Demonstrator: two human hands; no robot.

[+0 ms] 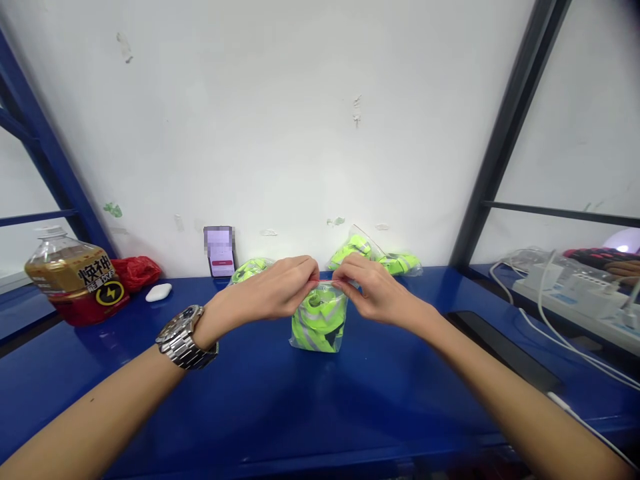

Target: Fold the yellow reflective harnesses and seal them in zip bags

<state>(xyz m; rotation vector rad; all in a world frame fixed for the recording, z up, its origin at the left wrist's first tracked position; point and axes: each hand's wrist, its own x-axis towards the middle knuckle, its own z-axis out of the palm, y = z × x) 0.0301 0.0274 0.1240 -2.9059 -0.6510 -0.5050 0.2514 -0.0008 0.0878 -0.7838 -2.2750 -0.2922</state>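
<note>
A clear zip-lock bag [319, 320] hangs upright between my hands, with a folded fluorescent yellow-green cloth with grey strips inside. My left hand [283, 287] pinches the left part of its red-edged top. The right part of that edge is pinched by the fingers of my right hand [370, 290]. Behind my right hand, against the wall, lie more bagged yellow-green pieces [403, 263]. Another yellow-green bundle in clear plastic [250, 268] is partly hidden behind my left hand. On my left wrist is a metal watch [187, 338].
The blue tabletop [280, 407] carries a large drink bottle [75, 277], a red plastic bag [137, 271], a white case [159, 292] and a propped phone [221, 252] at left. To the right are a black flat object [505, 347], a power strip [580, 300] and white cables [565, 343].
</note>
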